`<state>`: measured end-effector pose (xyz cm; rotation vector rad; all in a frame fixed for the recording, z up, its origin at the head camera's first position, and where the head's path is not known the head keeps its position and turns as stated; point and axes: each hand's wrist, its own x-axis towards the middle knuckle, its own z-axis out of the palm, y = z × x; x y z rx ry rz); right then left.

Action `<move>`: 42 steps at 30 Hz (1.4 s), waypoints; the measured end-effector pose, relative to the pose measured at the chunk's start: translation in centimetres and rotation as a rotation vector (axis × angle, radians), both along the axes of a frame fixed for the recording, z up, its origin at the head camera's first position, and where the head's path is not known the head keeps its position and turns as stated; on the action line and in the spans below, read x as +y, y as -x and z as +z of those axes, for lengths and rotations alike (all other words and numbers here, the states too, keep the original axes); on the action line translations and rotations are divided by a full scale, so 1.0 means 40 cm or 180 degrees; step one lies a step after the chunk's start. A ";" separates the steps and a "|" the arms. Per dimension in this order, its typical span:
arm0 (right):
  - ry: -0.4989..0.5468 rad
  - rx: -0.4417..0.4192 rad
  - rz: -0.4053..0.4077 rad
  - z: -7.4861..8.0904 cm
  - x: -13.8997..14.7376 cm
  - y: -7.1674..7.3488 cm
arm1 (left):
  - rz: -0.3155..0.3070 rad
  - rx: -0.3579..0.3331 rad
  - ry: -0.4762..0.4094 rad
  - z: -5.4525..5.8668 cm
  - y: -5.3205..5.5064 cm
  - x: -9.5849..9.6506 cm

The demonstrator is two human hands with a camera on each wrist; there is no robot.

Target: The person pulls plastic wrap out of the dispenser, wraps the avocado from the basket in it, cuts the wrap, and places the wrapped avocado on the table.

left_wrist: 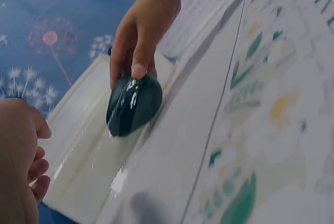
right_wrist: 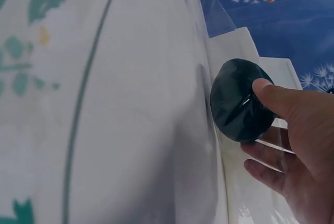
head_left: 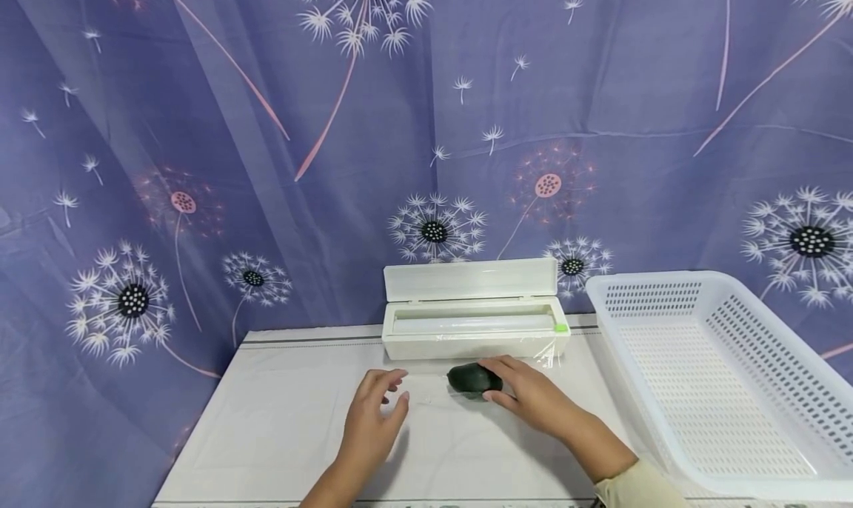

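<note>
My right hand (head_left: 536, 397) grips one end of a dark green, smooth oblong fruit (head_left: 469, 378) between thumb and fingers. In the right wrist view the thumb lies on the glossy side of the fruit (right_wrist: 235, 104), where sharp creased highlights show. To its left, my left hand (head_left: 373, 419) hovers over the table with thumb and fingers apart and slightly bent, holding nothing. Just behind the fruit stands a white wrap box (head_left: 469, 346), its lid (head_left: 469, 280) raised. Inside lies a roll of clear film (head_left: 473, 323); film glints on the box's front right.
A large white perforated basket (head_left: 623, 375) stands at the right of the table, close to my right forearm. The white tablecloth (head_left: 266, 419) has printed leaves along its front edge. Behind the table hangs a blue dandelion-print curtain (head_left: 333, 219).
</note>
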<state>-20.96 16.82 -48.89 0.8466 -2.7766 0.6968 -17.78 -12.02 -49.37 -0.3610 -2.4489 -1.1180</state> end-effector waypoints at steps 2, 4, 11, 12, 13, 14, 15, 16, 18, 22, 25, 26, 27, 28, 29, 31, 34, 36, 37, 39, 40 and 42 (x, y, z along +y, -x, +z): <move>0.0047 -0.0137 -0.0011 0.004 0.000 0.002 | -0.0080 0.0137 0.0102 0.008 -0.008 0.012; 0.0106 -0.0279 -0.0020 0.011 0.002 0.005 | -0.0196 0.0286 0.0197 0.014 -0.013 0.025; 0.0301 -0.0643 -0.0008 0.033 0.007 0.015 | -0.0735 0.0683 0.0605 0.017 -0.021 0.079; 0.0320 -0.0679 -0.0008 0.035 0.007 0.018 | -0.0804 0.0690 0.0664 0.015 -0.021 0.087; 0.0343 -0.0720 -0.0012 0.038 0.007 0.020 | -0.0855 0.0674 0.0735 0.014 -0.022 0.095; 0.0364 -0.0761 -0.0012 0.040 0.006 0.023 | -0.0906 0.0661 0.0813 0.012 -0.022 0.103; 0.0375 -0.0805 -0.0015 0.042 0.006 0.026 | -0.0949 0.0634 0.0889 0.011 -0.022 0.111; 0.0390 -0.0848 -0.0013 0.044 0.007 0.028 | -0.0981 0.0607 0.0976 0.010 -0.022 0.118; 0.0418 -0.0921 -0.0002 0.050 0.007 0.032 | -0.1013 0.0560 0.1165 0.009 -0.021 0.132; 0.0495 -0.1000 0.0080 0.062 0.008 0.040 | -0.0914 0.0643 0.1618 0.008 -0.010 0.158; 0.0574 -0.1052 0.0155 0.070 0.008 0.046 | -0.0738 0.0742 0.1920 0.007 0.001 0.172; 0.0586 -0.1076 0.0170 0.072 0.008 0.048 | -0.0680 0.0751 0.1986 0.008 0.003 0.176; 0.0589 -0.1092 0.0182 0.073 0.008 0.050 | -0.0623 0.0751 0.2043 0.008 0.006 0.178; 0.0599 -0.1114 0.0192 0.074 0.008 0.052 | -0.0574 0.0742 0.2090 0.008 0.008 0.181; 0.0604 -0.1128 0.0188 0.075 0.009 0.053 | -0.0534 0.0726 0.2126 0.008 0.009 0.183; 0.0597 -0.1127 0.0168 0.075 0.010 0.056 | -0.0481 0.0688 0.2161 0.008 0.012 0.186; 0.0618 -0.1149 0.0077 0.076 0.011 0.059 | -0.0448 0.0689 0.2183 0.005 0.019 0.191; 0.0610 -0.1143 -0.0002 0.077 0.012 0.060 | -0.0436 0.0724 0.2181 0.001 0.027 0.194; 0.0624 -0.1158 -0.0037 0.078 0.011 0.060 | -0.0426 0.0743 0.2188 0.000 0.031 0.196; 0.0652 -0.1192 -0.0131 0.078 0.009 0.061 | -0.0402 0.0769 0.2197 -0.003 0.040 0.201; 0.0664 -0.1201 -0.0165 0.078 0.008 0.062 | -0.0383 0.0783 0.2206 -0.004 0.046 0.203; 0.0706 -0.1225 -0.0266 0.078 0.004 0.062 | -0.0339 0.0802 0.2223 -0.006 0.056 0.210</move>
